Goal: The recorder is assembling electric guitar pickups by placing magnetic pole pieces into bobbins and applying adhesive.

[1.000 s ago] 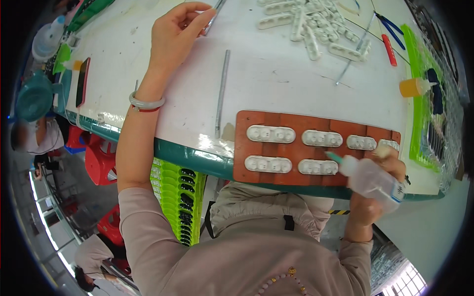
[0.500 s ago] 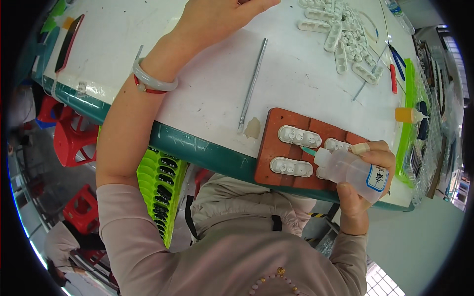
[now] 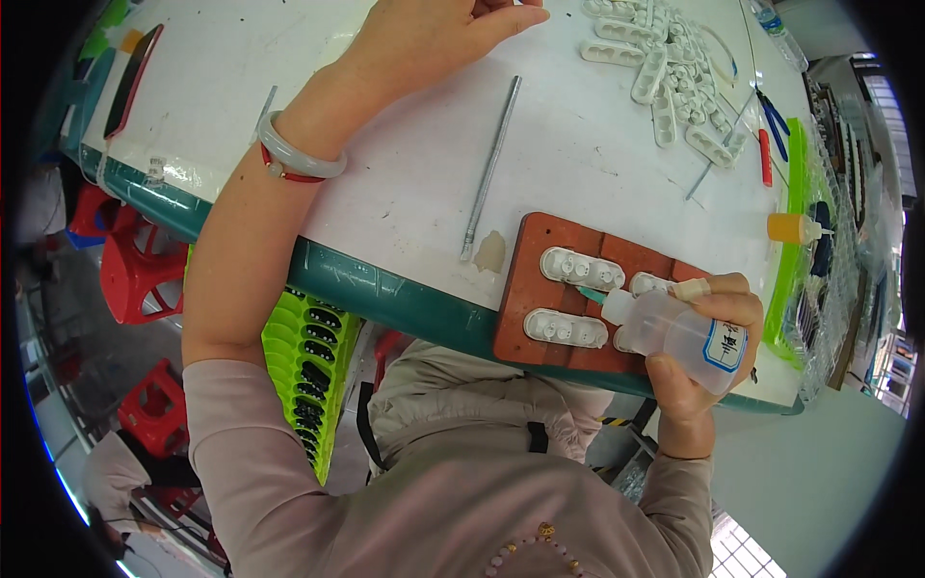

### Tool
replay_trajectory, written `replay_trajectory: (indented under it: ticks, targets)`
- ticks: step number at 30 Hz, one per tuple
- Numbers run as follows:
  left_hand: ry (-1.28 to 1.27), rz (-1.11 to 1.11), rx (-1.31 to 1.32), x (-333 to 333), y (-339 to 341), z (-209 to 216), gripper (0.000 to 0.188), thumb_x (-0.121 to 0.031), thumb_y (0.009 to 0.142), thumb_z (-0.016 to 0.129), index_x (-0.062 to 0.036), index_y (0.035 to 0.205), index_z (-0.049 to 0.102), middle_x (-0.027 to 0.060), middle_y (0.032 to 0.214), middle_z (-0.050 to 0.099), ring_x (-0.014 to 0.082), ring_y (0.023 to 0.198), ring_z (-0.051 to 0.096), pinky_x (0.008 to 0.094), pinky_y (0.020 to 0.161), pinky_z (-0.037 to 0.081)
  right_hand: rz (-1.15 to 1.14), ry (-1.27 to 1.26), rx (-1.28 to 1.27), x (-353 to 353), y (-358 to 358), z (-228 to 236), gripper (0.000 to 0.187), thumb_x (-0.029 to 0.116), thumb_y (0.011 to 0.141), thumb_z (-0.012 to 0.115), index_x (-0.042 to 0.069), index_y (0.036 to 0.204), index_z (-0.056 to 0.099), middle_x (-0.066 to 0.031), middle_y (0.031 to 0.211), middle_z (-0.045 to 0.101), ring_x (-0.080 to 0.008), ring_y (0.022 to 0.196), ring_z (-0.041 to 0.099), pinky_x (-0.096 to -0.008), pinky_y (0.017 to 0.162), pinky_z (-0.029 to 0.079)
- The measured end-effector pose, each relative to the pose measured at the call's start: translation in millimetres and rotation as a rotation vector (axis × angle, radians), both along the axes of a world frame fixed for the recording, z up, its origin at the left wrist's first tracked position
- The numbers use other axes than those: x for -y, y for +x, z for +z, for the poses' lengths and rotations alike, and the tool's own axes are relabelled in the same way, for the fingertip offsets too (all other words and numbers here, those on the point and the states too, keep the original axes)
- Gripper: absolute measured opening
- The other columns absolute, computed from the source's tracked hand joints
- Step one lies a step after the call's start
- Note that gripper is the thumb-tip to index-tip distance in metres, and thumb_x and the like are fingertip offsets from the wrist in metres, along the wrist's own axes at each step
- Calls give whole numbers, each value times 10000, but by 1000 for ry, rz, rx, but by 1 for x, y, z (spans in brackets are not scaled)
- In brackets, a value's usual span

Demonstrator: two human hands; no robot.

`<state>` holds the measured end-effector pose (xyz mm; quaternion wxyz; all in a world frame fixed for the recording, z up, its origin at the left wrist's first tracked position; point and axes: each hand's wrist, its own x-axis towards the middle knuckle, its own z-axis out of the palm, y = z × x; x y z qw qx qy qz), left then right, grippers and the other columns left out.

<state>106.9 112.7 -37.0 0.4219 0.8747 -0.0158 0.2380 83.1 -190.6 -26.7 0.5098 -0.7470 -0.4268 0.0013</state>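
My right hand (image 3: 718, 332) is wrapped round a translucent squeeze bottle (image 3: 665, 328) with a blue-edged label. The bottle lies tilted over a reddish-brown block (image 3: 617, 255), its thin green tip pointing left at the lower edge of a white oblong piece (image 3: 582, 269). A second white piece (image 3: 566, 328) sits below it; two more on the right are partly hidden by the bottle and fingers. My left hand (image 3: 443, 34) is at the far edge of the picture, thumb stretched to the right. Its other fingers are mostly cut off, so whatever they hold is hidden.
A heap of white pieces (image 3: 674, 72) lies at the far right. Nearby are blue-handled pliers (image 3: 774, 125), a red stick (image 3: 766, 156) and a yellow bottle (image 3: 792, 228). A grey rod (image 3: 493, 164) lies left of the block. A green tray (image 3: 303, 385) holds black pieces below the table edge.
The bottle's tip has shifted slightly left along the upper white piece, with my right hand still round it. A little more of my left hand shows.
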Motion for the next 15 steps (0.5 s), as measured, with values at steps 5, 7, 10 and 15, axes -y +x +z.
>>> replay_trajectory:
  ticks: [5,7,10,15]
  targets:
    - [-5,5,-36,2,-1,2,143,-101,779,619,31,831,616,75,636,602,100,532,515,213,512,410,8,-7,19,-3,0,-1,522,105,535,736,-6,968,467,-118,912,539,-183,781,510,-277,647,458]
    - [9,-8,-16,1,-1,2,136,-93,780,616,33,831,614,77,635,601,96,533,512,213,509,407,4,-20,69,-5,-1,1,530,99,524,753,-7,962,474,-119,913,545,-184,770,513,-276,642,458]
    - [-17,-9,-49,4,0,2,133,-93,780,616,29,834,615,76,635,601,93,533,508,216,506,403,29,-27,89,-5,2,2,541,100,517,770,-8,959,477,-115,908,554,-181,759,514,-273,633,455]
    - [12,8,-70,5,-1,4,134,-101,787,613,21,842,622,74,640,603,90,543,513,212,512,407,-4,0,127,2,3,1,570,232,547,803,-7,950,479,-112,891,562,-182,739,510,-280,625,434]
